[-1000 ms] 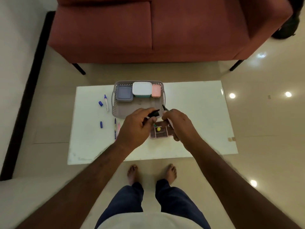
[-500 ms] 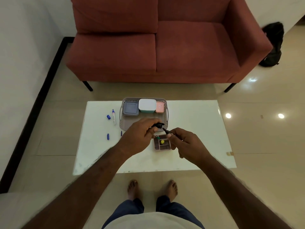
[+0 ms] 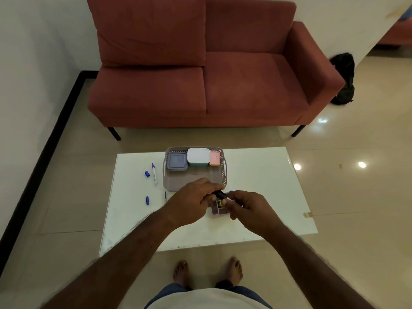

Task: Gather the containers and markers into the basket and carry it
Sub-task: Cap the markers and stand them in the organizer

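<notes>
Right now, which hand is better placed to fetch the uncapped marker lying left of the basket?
Left: the left hand is nearer the uncapped marker; the right hand sits across the basket.

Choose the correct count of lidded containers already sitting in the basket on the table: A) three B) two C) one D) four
A: the basket holds a grey container, a white container and a pink container along its far wall.

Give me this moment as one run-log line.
left hand: grips black cap | right hand: holds marker | basket: three containers | table: loose markers, caps
</notes>
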